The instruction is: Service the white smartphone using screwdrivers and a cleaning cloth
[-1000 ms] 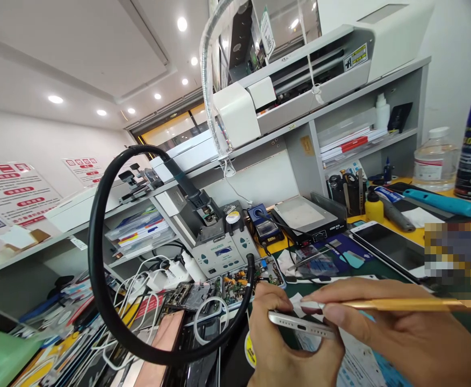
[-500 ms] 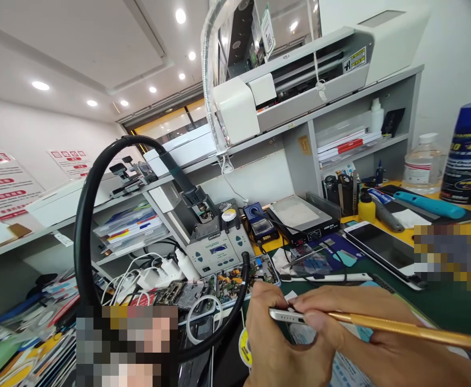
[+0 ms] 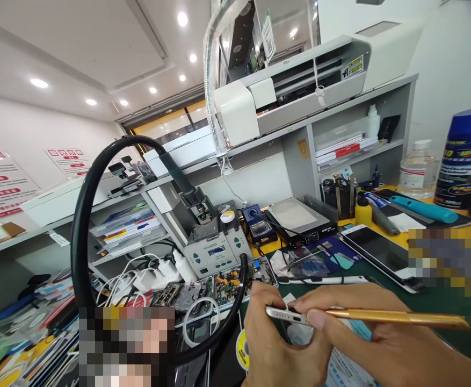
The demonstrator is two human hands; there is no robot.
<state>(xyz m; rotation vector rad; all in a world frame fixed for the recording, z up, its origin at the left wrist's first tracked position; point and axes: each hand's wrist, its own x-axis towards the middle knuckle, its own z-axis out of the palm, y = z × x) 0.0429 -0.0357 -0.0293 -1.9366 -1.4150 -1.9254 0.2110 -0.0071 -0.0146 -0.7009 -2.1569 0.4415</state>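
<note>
My left hand [image 3: 277,344] is wrapped round a silver phone [image 3: 287,315], whose bottom edge with the charging port faces me. My right hand [image 3: 356,328] pinches a gold-coloured pen-like tool [image 3: 396,317] with its handle pointing right. The tool's tip is hidden behind my fingers at the phone's edge, and both hands touch there. A patterned blue-white sheet [image 3: 346,371] lies beneath my hands.
A grey soldering station [image 3: 215,255] with a thick black hose [image 3: 78,236] arching on the left stands behind. Circuit boards [image 3: 229,285] lie before it. At right are a white phone [image 3: 376,250], a blue spray can [image 3: 463,156] and a clear bottle [image 3: 417,169].
The view has shifted slightly. The gold tool's rear end has swung up and left, and the phone's port edge is turned a little more into view.
</note>
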